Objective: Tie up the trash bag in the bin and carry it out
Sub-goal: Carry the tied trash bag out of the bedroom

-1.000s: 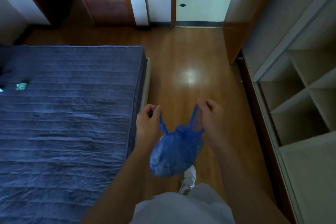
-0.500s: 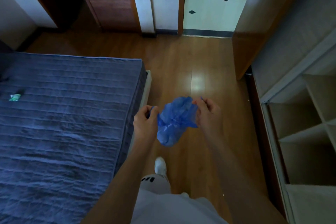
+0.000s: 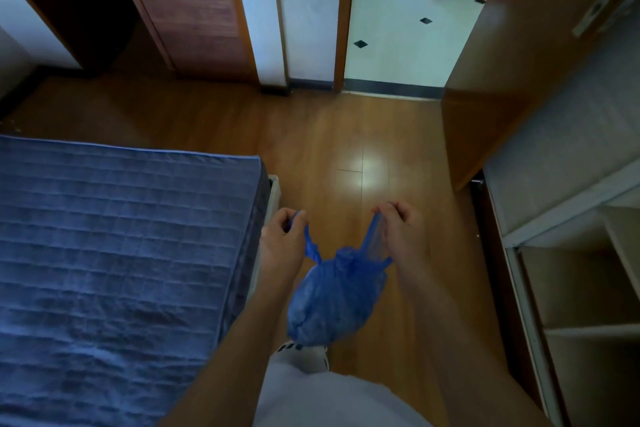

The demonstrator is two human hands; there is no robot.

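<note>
I am pinching one ear of the bag (image 3: 334, 298) in my left hand (image 3: 282, 243) and the other in my right hand (image 3: 401, 236), hands apart, bag hanging between and below them, seemingly cinching the knot; next, carrying it toward the doorway (image 3: 398, 45) ahead.

Home bedroom: bed (image 3: 114, 246), open shelving (image 3: 585, 288).
</note>
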